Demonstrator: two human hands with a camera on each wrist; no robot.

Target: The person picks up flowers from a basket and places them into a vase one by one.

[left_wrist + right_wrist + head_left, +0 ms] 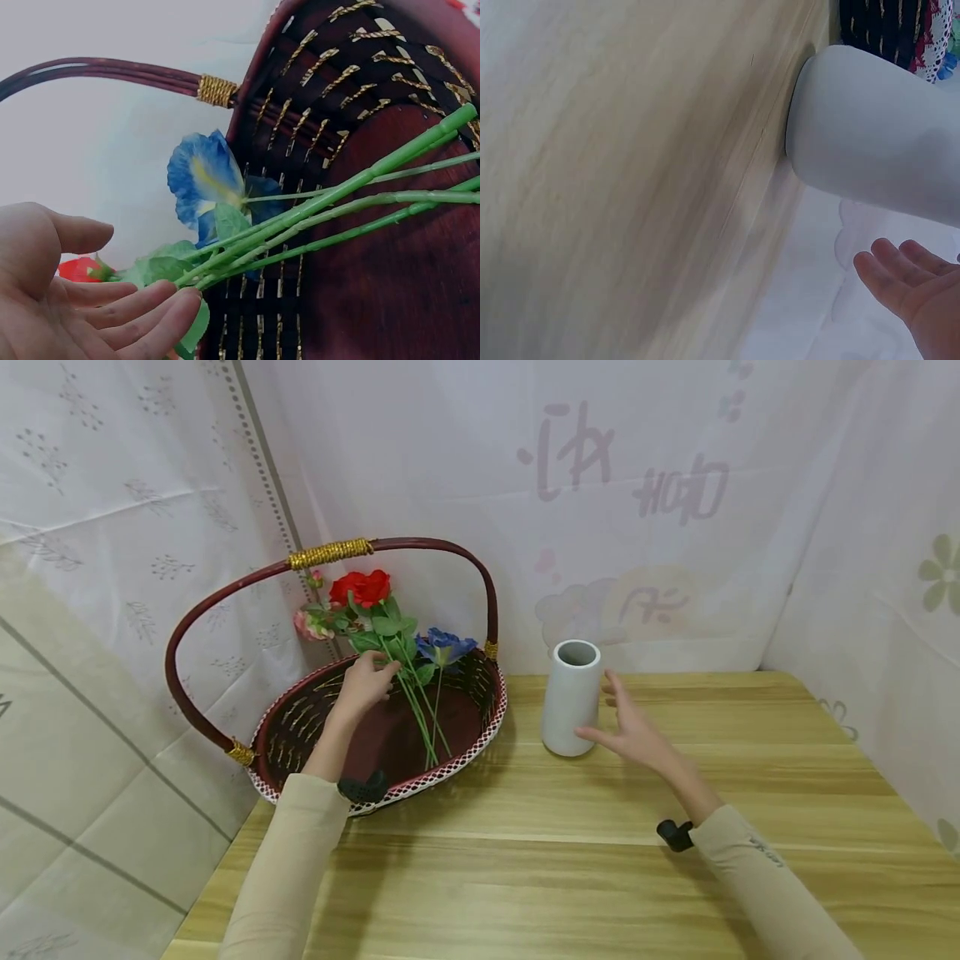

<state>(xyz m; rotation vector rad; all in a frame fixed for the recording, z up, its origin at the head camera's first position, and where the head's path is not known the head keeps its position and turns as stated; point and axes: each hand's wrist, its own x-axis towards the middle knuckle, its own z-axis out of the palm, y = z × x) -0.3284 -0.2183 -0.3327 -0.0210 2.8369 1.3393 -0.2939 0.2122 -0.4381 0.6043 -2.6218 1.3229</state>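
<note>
Left sleeve: its cuff (pixel 311 793) sits over the near side of the basket (pixel 300 727); the black wrist camera (pixel 363 787) there overlaps the lacy rim in the head view and could snag on it if the arm drew back low.
Right hand (pixel 633 731): thumb and fingers spread apart around one side of the white vase, gripping nothing; whether the thumb touches cannot be told. A hasty sideways push could strike the vase off balance.
White vase (pixel 568 710): upright on the wooden table (pixel 540 877), just beside the basket; being tall and narrow, it looks likely to tip if knocked near the mouth.
Left hand (pixel 367 683): over the basket, fingers loosely extended and thumb apart, near the green stems, holding none of them; contact is unclear.
Green stems (pixel 360 178): several lie close together in the basket, so a pinch meant for one could drag others along.
Red flowers (pixel 360 587): beyond the hand, with leaves bunched below; these could tangle with neighbours.
Blue flower (pixel 447 647): against the basket's far side; its thin petals might bend if dragged across the weave.
</note>
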